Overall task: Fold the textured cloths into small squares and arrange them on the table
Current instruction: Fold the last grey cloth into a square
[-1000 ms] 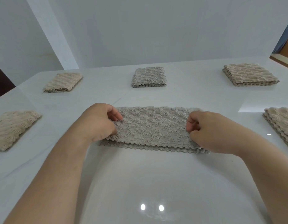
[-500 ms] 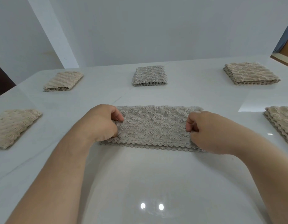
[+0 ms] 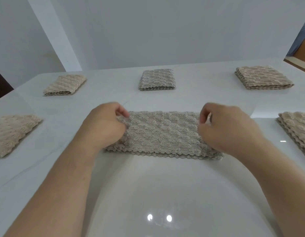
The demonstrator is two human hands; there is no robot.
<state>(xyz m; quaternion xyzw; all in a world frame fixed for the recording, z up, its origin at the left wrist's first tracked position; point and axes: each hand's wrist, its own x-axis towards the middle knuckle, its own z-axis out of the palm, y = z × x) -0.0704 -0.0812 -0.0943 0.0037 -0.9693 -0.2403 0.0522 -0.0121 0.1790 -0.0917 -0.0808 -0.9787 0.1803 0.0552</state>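
Textured cloth [image 3: 162, 132], folded to a grey strip, lies flat on the surface [image 3: 165, 185] at near centre. Left hand [image 3: 103, 127] pinches its left end with curled fingers. Right hand [image 3: 225, 129] curls at the right end; blur hides whether it holds fabric. Step in hand: probably squaring the strip. Next move: carry one end onto the other, edges matched. Finished pieces lie beyond: far-left square [image 3: 64, 85], far-centre square [image 3: 156, 79], far-right square [image 3: 263, 77], left square [image 3: 13, 132], right square [image 3: 297, 129]

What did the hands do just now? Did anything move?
The fingers of the left hand and right hand crept toward the far corners of the grey cloth. They are blurred, so their grip is unclear. The cloth stayed a long strip, and the five folded cloths around it did not move.
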